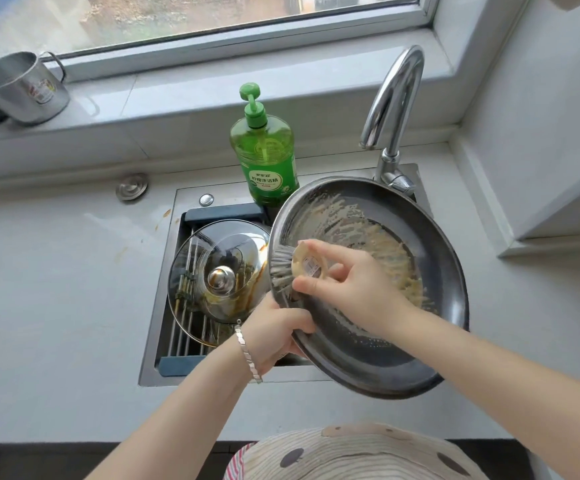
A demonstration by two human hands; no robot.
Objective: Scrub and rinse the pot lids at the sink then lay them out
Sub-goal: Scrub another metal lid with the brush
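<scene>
Over the sink (158, 299), the steel lid (357, 358) hangs tilted, its rim clasped by the left grip (274, 336); the right grip (354, 289) pinches a round brush (290, 268) against its soapy inside. Stiff, broad, probably slippery: the rim seems the surest hold. A stained glass lid (195, 271) lies on the rack (191, 336).

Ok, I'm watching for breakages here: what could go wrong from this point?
The left hand grips the sudsy steel lid only at its rim; it might slip and fall onto the glass lid lying on the rack. Its upper edge sits near the soap bottle, so hard strokes of the brush in the right hand could topple it.
</scene>
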